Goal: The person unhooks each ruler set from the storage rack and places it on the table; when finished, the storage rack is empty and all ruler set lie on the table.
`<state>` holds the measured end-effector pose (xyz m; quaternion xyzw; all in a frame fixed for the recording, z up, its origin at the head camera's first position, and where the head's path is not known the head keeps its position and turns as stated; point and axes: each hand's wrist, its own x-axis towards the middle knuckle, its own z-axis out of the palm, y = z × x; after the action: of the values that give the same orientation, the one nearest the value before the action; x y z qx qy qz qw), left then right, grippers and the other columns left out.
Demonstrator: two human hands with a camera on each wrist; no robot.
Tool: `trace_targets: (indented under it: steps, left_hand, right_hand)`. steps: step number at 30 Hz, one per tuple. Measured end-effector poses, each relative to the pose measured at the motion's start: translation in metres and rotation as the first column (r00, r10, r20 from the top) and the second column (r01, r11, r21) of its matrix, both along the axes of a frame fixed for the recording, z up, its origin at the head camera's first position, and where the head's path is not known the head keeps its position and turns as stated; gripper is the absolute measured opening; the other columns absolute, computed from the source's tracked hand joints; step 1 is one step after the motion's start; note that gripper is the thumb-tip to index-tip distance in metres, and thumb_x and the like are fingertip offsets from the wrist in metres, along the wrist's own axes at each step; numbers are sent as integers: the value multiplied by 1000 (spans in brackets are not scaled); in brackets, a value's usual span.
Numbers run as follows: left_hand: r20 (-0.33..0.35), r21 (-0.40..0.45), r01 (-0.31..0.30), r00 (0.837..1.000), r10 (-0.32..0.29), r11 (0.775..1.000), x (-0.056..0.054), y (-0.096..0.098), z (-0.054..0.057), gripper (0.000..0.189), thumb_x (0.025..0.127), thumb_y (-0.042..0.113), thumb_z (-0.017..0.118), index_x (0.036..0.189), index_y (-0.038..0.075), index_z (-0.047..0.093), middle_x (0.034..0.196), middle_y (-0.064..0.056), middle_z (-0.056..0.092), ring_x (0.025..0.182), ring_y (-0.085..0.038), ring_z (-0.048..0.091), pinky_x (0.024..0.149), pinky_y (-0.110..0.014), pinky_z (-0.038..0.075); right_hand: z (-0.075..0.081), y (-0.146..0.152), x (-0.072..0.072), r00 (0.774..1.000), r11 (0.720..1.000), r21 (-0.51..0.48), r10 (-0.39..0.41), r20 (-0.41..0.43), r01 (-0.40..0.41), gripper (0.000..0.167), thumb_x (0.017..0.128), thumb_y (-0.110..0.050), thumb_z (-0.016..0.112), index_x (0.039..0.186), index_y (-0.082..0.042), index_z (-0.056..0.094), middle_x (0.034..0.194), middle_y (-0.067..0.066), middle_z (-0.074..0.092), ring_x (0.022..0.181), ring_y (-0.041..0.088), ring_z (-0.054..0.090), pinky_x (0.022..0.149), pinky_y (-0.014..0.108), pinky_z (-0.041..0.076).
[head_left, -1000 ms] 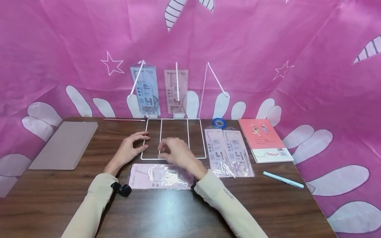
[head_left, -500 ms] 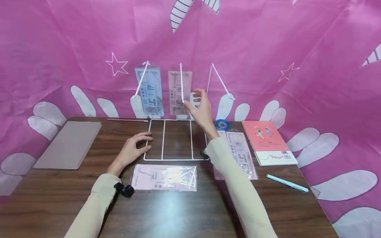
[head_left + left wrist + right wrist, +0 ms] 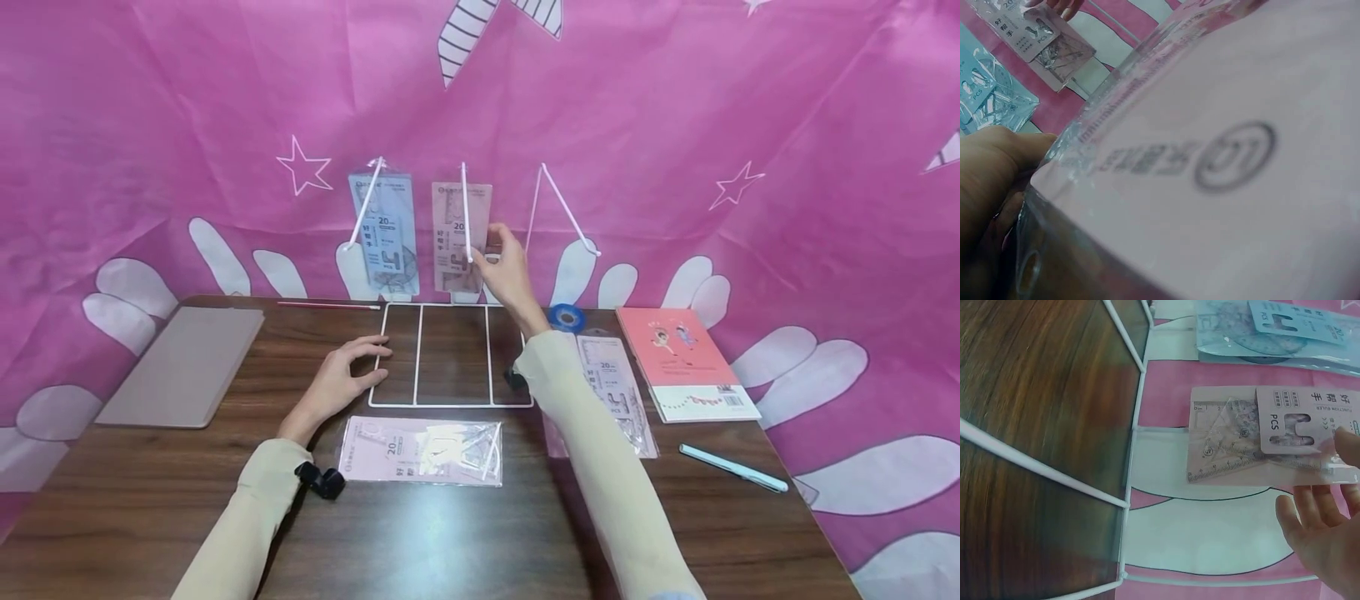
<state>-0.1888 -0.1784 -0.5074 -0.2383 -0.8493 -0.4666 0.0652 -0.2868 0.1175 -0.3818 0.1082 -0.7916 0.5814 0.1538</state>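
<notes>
A pink ruler set (image 3: 459, 208) in a clear sleeve hangs on the middle hook of a white wire rack (image 3: 454, 406). My right hand (image 3: 510, 271) pinches its right edge; in the right wrist view the thumb (image 3: 1349, 447) lies over the front and fingers go behind. A blue ruler set (image 3: 386, 233) hangs on the left hook. My left hand (image 3: 337, 379) rests on the table, its relaxed fingertips at the rack base's left bar. Nearest me lies another pink ruler set (image 3: 375, 450), large and blurred in the left wrist view.
Further pink ruler sets (image 3: 611, 375) lie right of the rack, partly under the right sleeve. Near them are blue tape (image 3: 566, 317), a coral book (image 3: 675, 346) and a light blue pen (image 3: 733, 468). A grey notebook (image 3: 180, 367) and a thin red stick (image 3: 327, 306) lie left.
My right hand has risen from over the rack base to the hanging pink ruler set and stays there. The left hand has kept its place while the head view shifted slightly.
</notes>
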Motion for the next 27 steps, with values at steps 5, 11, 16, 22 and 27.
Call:
trace_targets:
  steps: [5,11,16,22,27]
  left_hand:
    - [-4,3,4,1000,-4,1000,0,0,-1,34,90,6,81,124,6,75,147,-14,61,141,-36,51,118,-55,33]
    - [-8,-5,-1,1000,0,1000,-1,-1,-2,34,91,6,81,124,6,75,147,-14,61,141,-36,51,118,-55,33]
    - [-13,-10,1,1000,-1,1000,-1,0,-2,34,91,5,81,125,5,74,148,-14,60,141,-37,51,118,-56,33]
    - [-4,-9,1,1000,-1,1000,0,1,0,34,91,5,80,125,5,74,148,-15,60,142,-37,50,118,-56,32]
    - [-6,-15,-2,1000,2,1000,1,1,2,34,91,4,80,125,4,74,148,-16,60,142,-38,50,119,-57,31]
  right_hand:
    - [1,0,0,1000,998,-58,12,7,-12,28,97,4,68,124,7,61,124,25,68,113,37,69,95,35,59]
    - [4,-1,5,999,994,-96,42,12,-41,19,98,6,66,117,6,63,118,23,70,106,36,71,93,37,60]
    - [3,3,11,998,992,-117,55,29,-51,17,98,4,67,114,4,65,114,19,70,101,32,72,94,36,58]
    - [3,9,21,997,991,-117,73,27,-70,18,97,0,72,113,3,66,112,18,73,98,27,73,87,31,56]
    - [3,14,29,995,989,-111,101,24,-98,24,96,-2,73,120,1,68,115,16,73,96,25,73,86,32,57]
